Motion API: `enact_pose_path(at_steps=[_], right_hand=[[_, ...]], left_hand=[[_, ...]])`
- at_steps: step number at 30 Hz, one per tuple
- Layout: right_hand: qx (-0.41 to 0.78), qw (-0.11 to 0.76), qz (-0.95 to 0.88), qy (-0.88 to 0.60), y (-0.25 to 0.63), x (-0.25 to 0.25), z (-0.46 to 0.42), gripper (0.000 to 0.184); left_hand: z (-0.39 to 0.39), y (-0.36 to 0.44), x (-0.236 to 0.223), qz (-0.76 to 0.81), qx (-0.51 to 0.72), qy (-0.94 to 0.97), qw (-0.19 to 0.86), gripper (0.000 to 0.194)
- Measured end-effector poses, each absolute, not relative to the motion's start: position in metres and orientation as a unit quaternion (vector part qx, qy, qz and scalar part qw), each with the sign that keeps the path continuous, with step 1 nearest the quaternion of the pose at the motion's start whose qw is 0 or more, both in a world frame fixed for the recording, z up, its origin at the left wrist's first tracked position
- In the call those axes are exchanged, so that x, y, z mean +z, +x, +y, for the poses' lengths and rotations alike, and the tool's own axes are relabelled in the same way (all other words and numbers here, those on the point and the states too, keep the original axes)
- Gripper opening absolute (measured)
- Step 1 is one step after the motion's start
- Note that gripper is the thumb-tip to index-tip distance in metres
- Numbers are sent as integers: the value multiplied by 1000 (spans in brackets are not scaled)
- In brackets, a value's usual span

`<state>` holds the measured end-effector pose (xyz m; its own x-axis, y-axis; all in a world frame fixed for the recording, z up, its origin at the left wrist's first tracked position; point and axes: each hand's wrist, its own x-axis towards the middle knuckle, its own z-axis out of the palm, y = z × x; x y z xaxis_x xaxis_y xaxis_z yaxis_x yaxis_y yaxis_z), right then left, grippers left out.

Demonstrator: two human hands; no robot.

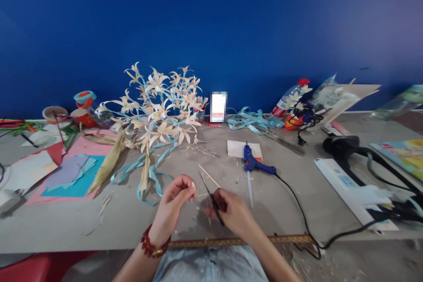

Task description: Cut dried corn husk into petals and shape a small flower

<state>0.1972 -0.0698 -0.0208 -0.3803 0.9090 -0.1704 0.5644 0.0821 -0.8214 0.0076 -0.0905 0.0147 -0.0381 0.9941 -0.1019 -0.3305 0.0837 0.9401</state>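
Near the front of the table, my left hand (178,194) is closed in a pinch on a small pale strip (193,188) that looks like dried corn husk. Black-handled scissors (215,207) are in my right hand (233,211), their thin blade pointing up and left. Between the two hands a small gap shows the grey tabletop. Just beyond the scissors lies a pale flat stick (209,176). Left of centre stands a bunch of cream husk flowers (161,130) on light blue stems, with blue ribbon (155,172) trailing from its base.
A blue glue gun (257,165) rests at right, its black cord running to the front edge. Behind it lies tangled blue ribbon (247,121). A white power strip (343,185) is at far right. Coloured paper (76,178) and a dry husk (109,165) lie left.
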Motion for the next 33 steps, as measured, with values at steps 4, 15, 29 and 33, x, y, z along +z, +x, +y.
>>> enact_pose_path(at_steps=[4,15,29,33], right_hand=[[266,149,-782,-543,197,-18,-67,26],[232,43,-832,-501,192,-9,-47,24],[85,335,-904,-250,166,7,0,13],[247,409,-817,-323,168,-13,5,9]], left_hand=[[-92,5,12,441,574,353,592,13],[-89,-10,5,461,600,333,562,23],[-36,2,-10,411,553,321,650,19],[-36,5,-17,440,548,393,593,21]])
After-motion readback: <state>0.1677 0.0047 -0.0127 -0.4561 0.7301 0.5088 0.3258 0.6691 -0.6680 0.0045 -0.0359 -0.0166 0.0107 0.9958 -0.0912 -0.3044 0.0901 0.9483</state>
